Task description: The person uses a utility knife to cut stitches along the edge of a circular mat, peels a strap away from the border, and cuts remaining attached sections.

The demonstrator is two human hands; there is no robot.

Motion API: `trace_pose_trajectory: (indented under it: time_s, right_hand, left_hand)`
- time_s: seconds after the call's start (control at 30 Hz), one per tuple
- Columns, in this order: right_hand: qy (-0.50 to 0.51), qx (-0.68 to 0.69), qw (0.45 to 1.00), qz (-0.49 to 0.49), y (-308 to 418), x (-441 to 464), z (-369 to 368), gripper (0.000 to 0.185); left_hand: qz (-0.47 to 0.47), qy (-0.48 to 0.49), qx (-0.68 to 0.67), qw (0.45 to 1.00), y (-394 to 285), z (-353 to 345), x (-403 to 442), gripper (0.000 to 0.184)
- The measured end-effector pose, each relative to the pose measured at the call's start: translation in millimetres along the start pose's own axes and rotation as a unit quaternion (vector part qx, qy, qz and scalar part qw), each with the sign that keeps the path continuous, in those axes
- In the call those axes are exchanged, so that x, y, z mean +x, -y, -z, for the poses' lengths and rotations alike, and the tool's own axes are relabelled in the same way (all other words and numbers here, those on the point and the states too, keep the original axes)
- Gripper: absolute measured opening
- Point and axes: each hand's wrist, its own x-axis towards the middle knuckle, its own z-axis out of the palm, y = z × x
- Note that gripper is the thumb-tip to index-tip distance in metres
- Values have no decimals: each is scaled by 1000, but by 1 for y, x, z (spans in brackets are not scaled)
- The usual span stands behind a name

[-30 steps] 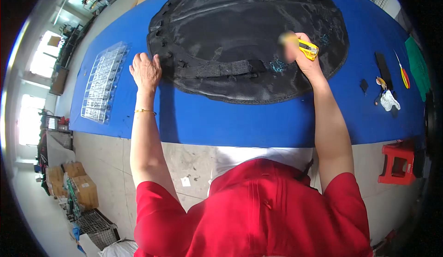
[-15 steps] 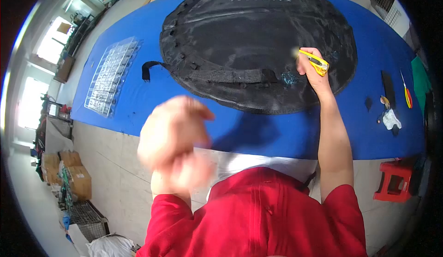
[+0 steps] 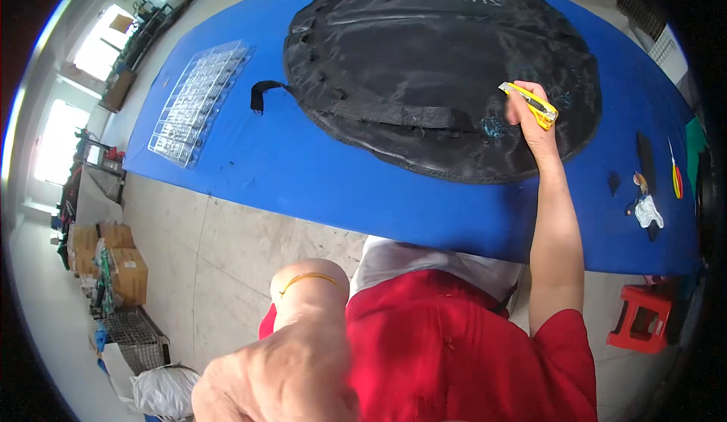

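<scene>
A round black trampoline mat [image 3: 409, 58] with white lettering lies on the blue table [image 3: 303, 187]. Over its right part, my right hand [image 3: 528, 115] is wrapped round a yellow utility knife [image 3: 541, 108], whose tip points up and left. Turquoise threads [image 3: 494, 126] lie on the mat just left of that hand. My left hand [image 3: 284, 380] is raised close to the camera at the bottom, off the table, and its fingers are cut off or hidden. A black strap end [image 3: 260, 96] sticks out from the mat's left edge.
Clear plastic trays [image 3: 198, 104] are at the table's left. On the right are red-and-yellow snips [image 3: 676, 177], a black strip [image 3: 646, 160] and a crumpled white scrap [image 3: 648, 212]. A red stool [image 3: 641, 317] stands below the right edge; cardboard boxes [image 3: 129, 274] are on the left floor.
My left hand has left the strap area at the mat's left edge and come back toward the camera. My right hand still holds the knife. The view has shifted, so the table appears tilted.
</scene>
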Motion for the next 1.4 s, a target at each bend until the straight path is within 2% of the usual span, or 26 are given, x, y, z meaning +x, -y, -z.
trace_pose_trajectory:
  time_s: [0.07, 0.1, 0.2, 0.23, 0.27, 0.3, 0.33, 0.37, 0.4, 0.43, 0.47, 0.53, 0.57, 0.6, 0.63, 0.7, 0.73, 0.77, 0.8, 0.83, 0.87, 0.9, 0.97, 1.03, 1.13, 1.4]
  right_hand:
    - [-2, -8, 1000, -1, -4, 2, 1, 32]
    - [-2, -7, 1000, -2, -4, 2, 1, 32]
    - [2, -7, 1000, 2, -5, 2, 2, 33]
    - [1, -8, 1000, 1, -5, 2, 2, 33]
    - [0, -10, 1000, 0, -5, 2, 2, 33]
    - [2, -10, 1000, 0, -5, 2, 1, 33]
    - [0, -12, 1000, -2, -4, 2, 1, 33]
    - [-1, -13, 1000, -4, -4, 2, 2, 33]
    - [1, -14, 1000, -4, -5, 3, 3, 33]
    - [2, -12, 1000, -2, -5, 3, 3, 33]
    - [4, -10, 1000, 0, -6, 3, 3, 33]
    - [5, -17, 1000, -1, -7, 3, 3, 32]
    - [5, -17, 1000, -2, -7, 4, 3, 32]
    - [5, -19, 1000, 1, -5, 3, 3, 32]
    - [6, -21, 1000, 3, -3, 2, 2, 32]
    - [8, -29, 1000, 2, -5, 4, 4, 33]
    - [9, -30, 1000, 1, -8, 5, 5, 34]
    - [10, -22, 1000, -2, -8, 6, 5, 35]
    - [17, -22, 1000, 1, -8, 6, 6, 36]
    - [23, -17, 1000, 1, -9, 6, 7, 36]
    - [24, -21, 999, 5, -8, 6, 7, 37]
    - [26, -26, 999, 8, -7, 6, 7, 37]
    - [28, -27, 999, 8, -5, 5, 6, 37]
    - [23, -33, 999, 3, -4, 4, 5, 35]
    - [30, -39, 999, 16, 1, 2, 5, 33]
    - [37, -34, 999, 6, 0, 6, 6, 31]
  left_hand:
    - [-21, -186, 81, 979, -12, -10, -11, 48]
    - [-21, -186, 82, 979, -13, -8, -10, 48]
    - [46, -106, 108, 987, -17, 8, -6, 54]
    - [126, 162, 50, 977, -16, 15, -2, 54]
    - [126, 161, 51, 978, -11, 16, -8, 54]
    - [-24, 100, 25, 994, 8, 9, -12, 52]
    - [-173, 36, -2, 984, 17, 5, -14, 51]
    - [-173, 35, -1, 984, 8, 15, -11, 51]
    - [-26, 144, 2, 989, -10, 33, -6, 49]
    - [123, 247, 6, 961, -27, 43, -2, 47]
    - [121, 245, 8, 962, -41, 38, 0, 47]
    - [208, 57, 154, 964, -59, 21, 3, 46]
    - [205, 55, 158, 964, -54, 29, 1, 46]
    - [154, 160, 36, 974, -38, 41, 0, 46]
    - [99, 261, -84, 956, -22, 49, 4, 46]
    - [87, 397, -166, 899, 14, 56, 29, 48]
    - [115, 484, -149, 855, 8, 76, 43, 44]
    - [145, 566, -130, 801, -3, 101, 54, 43]
    - [139, 460, 9, 877, -9, 104, 34, 44]
    - [182, 539, 16, 822, 3, 120, 51, 41]
    - [186, 455, 176, 853, 0, 143, 38, 28]
    - [88, 503, 432, 744, 4, 142, 45, 11]
    - [142, 465, 597, 638, 16, 184, 43, 7]
    - [75, 464, 687, 555, 28, 238, 42, 19]
    - [63, 398, 787, 468, 31, 291, 40, 30]
    - [24, 406, 788, 462, 34, 301, 33, 26]
